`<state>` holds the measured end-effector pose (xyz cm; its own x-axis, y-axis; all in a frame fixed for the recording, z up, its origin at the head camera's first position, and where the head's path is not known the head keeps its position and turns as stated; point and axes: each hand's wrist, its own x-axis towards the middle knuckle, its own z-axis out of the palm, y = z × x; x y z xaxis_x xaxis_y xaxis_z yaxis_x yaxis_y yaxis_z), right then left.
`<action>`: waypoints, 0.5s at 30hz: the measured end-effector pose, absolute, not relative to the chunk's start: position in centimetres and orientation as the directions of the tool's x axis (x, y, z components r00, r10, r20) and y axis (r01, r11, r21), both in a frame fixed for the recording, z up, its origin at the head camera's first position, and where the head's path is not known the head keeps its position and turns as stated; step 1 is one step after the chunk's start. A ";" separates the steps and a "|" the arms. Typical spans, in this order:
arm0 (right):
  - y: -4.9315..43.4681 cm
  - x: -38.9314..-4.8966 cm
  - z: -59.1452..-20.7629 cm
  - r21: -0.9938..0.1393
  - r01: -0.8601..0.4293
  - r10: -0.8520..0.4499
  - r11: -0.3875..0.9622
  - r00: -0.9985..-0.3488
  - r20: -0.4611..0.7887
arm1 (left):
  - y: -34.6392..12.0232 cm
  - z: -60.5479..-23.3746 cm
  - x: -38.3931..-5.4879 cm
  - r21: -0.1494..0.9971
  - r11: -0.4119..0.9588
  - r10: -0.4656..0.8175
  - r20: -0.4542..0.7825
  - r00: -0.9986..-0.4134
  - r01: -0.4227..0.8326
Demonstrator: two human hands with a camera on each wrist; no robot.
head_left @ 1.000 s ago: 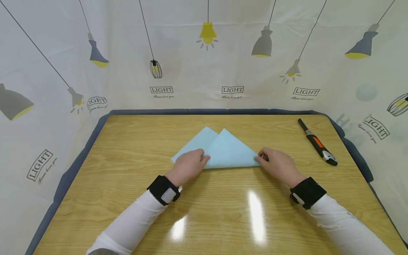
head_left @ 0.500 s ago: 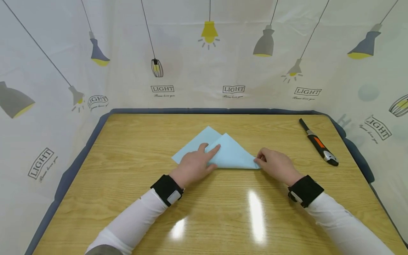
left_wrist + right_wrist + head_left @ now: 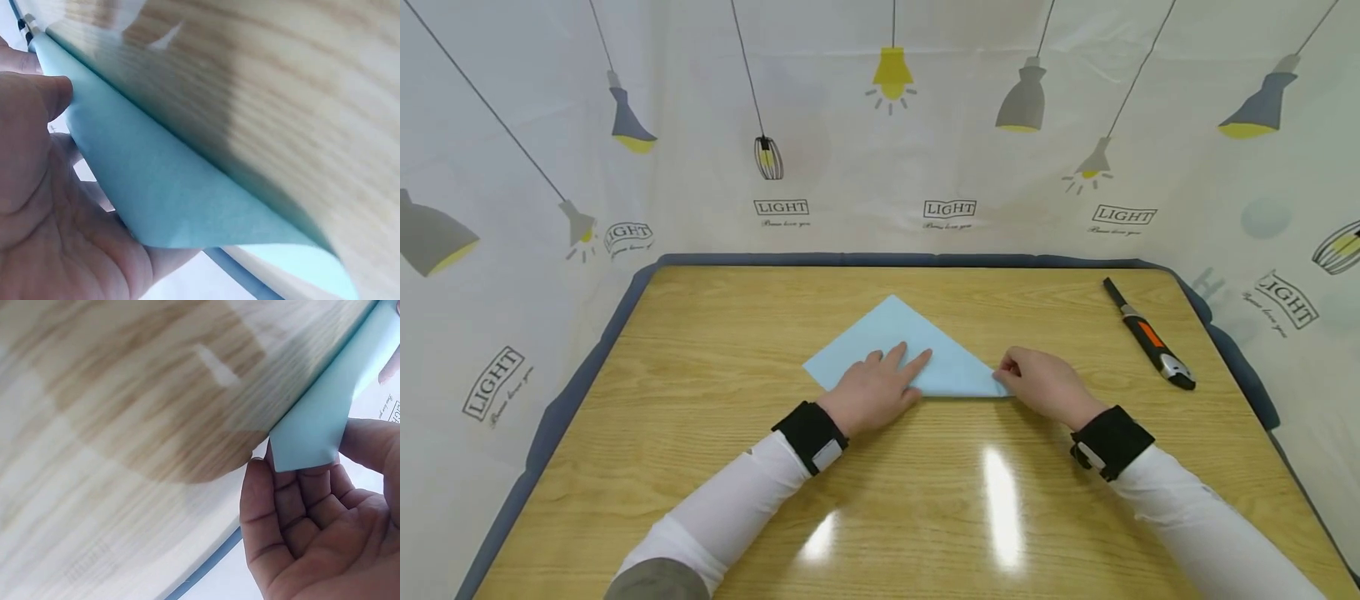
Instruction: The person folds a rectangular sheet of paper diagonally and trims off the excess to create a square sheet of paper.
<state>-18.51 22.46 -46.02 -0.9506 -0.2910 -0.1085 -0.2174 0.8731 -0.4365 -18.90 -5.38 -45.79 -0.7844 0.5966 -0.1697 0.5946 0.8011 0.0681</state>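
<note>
Utility knife (image 3: 1148, 345) on wooden table (image 3: 715, 350)

"LIGHT" labels repeat across the white lamp-printed backdrop curtain (image 3: 850, 167): upper centre, left and right edges. Script line beneath each is unreadable.

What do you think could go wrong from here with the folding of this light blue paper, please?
1. The left hand presses only the near left part of the blue paper, so the apex could drift and the crease might set skewed.
2. The right hand pinches just the right corner; a tug there may crumple or tear the tip.
3. The glossy table looks slippery, so the paper could slide under pressure.
</note>
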 end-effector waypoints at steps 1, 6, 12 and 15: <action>22.5 -18.5 -46.0 -0.440 -0.213 -0.289 0.872 -0.951 -0.112 | -5.3 -45.7 -19.0 0.065 0.800 0.598 -0.170 -0.783 0.597; 22.7 -18.4 -46.1 -0.464 -0.193 -0.277 0.864 -0.953 -0.121 | -5.0 -45.5 -19.1 0.016 0.801 0.590 -0.188 -0.786 0.598; 22.9 -17.5 -46.0 -0.473 -0.180 -0.267 0.862 -0.956 -0.123 | -4.7 -45.6 -19.0 -0.054 0.800 0.576 -0.207 -0.791 0.597; 23.0 -16.7 -46.1 -0.417 -0.238 -0.295 0.877 -0.952 -0.078 | -4.5 -45.7 -19.0 -0.081 0.801 0.567 -0.217 -0.795 0.593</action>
